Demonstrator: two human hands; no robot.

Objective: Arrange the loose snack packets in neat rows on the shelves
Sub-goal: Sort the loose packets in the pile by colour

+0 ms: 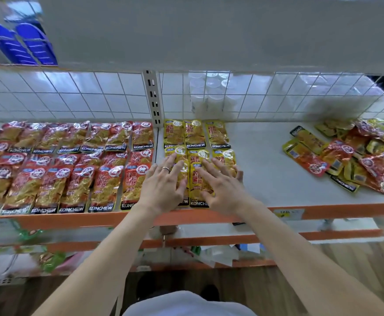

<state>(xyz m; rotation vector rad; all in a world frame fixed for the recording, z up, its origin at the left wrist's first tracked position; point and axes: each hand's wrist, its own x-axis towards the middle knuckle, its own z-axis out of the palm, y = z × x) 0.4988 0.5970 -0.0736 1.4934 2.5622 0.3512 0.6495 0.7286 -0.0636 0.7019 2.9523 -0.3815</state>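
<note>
Seemingly light, slippery yellow packets (200,179) at the shelf (261,160) front edge were pressed by outspread left hand (163,185) and right hand (220,185), seals likely best pinched.

**Single head view, close above the shelf**

One wide-angle camera on the person's head faces forward and steeply down, near the orange-edged shelf (337,210) at centre. The wire mesh back (72,96) lies toward 12 o'clock, the white shirt (186,304) at 6 o'clock.

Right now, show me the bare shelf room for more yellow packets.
Bare shelf lies between the yellow rows and the loose pile, back to the wire grid. Crowded: red rows fill the left bay; the pile covers the far right.
</note>
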